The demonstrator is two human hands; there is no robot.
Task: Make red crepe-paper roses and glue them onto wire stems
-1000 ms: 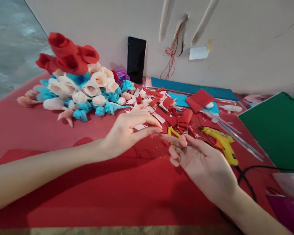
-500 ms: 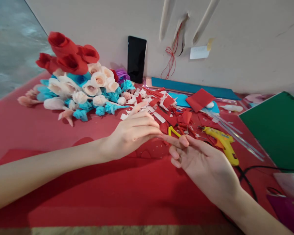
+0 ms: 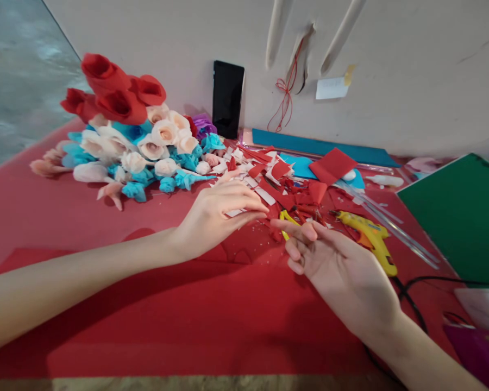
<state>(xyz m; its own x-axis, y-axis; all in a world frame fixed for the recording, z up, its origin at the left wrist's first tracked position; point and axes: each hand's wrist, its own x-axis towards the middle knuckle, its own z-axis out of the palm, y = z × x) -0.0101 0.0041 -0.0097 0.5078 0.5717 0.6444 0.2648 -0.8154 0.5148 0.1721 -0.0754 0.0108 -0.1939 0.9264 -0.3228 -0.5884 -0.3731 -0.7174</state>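
Note:
My left hand (image 3: 215, 217) hovers above the red table in a pinch, thumb and fingertips nearly together; anything between them is too small to make out. Just to its right is my right hand (image 3: 346, 277), palm partly up and holding nothing. Its index finger points at the left fingertips, across a small gap. The thumb lies near that finger and the others curl loosely. Beneath the hands lies a large red sheet (image 3: 187, 320). Behind them are red and white paper scraps (image 3: 269, 168) and a yellow-handled tool (image 3: 285, 217), partly hidden by my right fingers.
Paper flowers (image 3: 138, 146) in red, white and blue are heaped at left. A phone (image 3: 228, 100) leans on the wall. At right lie a yellow glue gun (image 3: 369, 236) with a black cord, clear sticks (image 3: 391, 225) and a green board (image 3: 460, 217).
My left fingertips have come away from my right index finger, leaving a gap. The left fingers have drawn closer to the thumb. The right hand has barely moved.

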